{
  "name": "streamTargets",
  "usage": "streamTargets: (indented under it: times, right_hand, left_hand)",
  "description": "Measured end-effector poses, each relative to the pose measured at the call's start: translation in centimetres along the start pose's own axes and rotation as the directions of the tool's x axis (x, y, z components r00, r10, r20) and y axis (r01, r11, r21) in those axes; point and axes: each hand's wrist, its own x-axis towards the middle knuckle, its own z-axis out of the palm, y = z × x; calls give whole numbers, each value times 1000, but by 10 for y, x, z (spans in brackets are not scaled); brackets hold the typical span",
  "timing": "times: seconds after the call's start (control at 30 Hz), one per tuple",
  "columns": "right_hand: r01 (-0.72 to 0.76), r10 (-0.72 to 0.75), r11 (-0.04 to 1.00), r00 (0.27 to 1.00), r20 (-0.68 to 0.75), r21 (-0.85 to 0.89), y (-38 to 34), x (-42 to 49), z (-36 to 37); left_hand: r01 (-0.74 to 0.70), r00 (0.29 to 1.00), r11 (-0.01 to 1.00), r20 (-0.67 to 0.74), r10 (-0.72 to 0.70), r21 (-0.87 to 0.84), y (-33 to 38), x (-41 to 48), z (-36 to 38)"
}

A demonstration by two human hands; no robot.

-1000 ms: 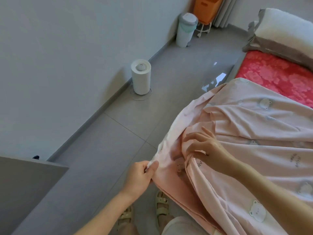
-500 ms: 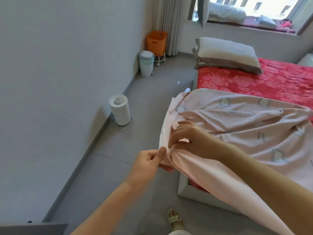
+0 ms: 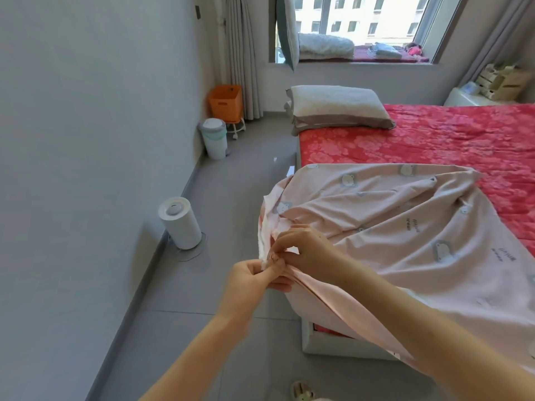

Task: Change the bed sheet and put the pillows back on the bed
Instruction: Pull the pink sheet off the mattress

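L hand (image 3: 254,280) & R hand (image 3: 304,250) together, pinching pink sheet (image 3: 405,227) edge; orange bin (image 3: 226,103) contents unseen

Light: bright daylight from the window (image 3: 362,27).
Glare: pale reflections on the floor (image 3: 246,198) tiles beside the bed (image 3: 434,140).
Shadows: soft, faint, by the white cylinder (image 3: 181,222).
Distortion: wide-angle bending toward the edges.
Sharpness: mildly soft throughout.

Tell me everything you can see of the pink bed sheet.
The pink bed sheet looks like thin cotton, printed with grey bear faces and lettering. It lies crumpled over the near end of the red mattress cover, one corner raised beyond the bed's edge, where the left hand and right hand pinch it.
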Motion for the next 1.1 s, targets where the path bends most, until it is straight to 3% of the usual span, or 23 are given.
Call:
streamTargets:
  times: [0.13, 0.3, 0.4, 0.47, 0.6, 0.8, 0.93, 1.03, 1.1]
  right_hand:
    - [-27, 30, 997, 999, -41, 67, 9, -4, -6]
    - [-81, 48, 994, 914, -402, -68, 2, -45, -19]
    - [-171, 91, 966, 926, -366, -194, 5, -70, -10]
    - [-212, 96, 949, 898, -429, -232, 13, -75, -6]
    - [-273, 130, 950, 783, -608, -148, 14, -76, -24]
    - [-320, 278, 947, 762, -585, 32, 1, -73, -98]
    - [-339, 297, 940, 751, -589, 41, 1, -70, -156]
    - [-302, 293, 950, 781, -552, 78, 5, -65, -202]
    - [-278, 289, 956, 815, -502, 99, 9, -62, -232]
  left_hand:
    - [-15, 1000, 999, -8, 15, 50, 6, 6, 7]
    - [-53, 998, 995, -33, 56, 85, 21, 15, 19]
    - [-90, 996, 990, -20, 92, 108, 40, 21, 35]
    - [-104, 994, 988, -11, 106, 113, 53, 25, 50]
    - [-124, 992, 988, 44, 120, 92, 78, 31, 77]
    - [-268, 941, 948, 257, 220, 170, 129, 44, 100]
    - [-563, 812, 766, 382, 441, 312, 170, 61, 117]
    - [-769, 635, 447, 460, 621, 457, 198, 77, 141]
    - [-813, 557, 257, 567, 607, 523, 219, 87, 164]
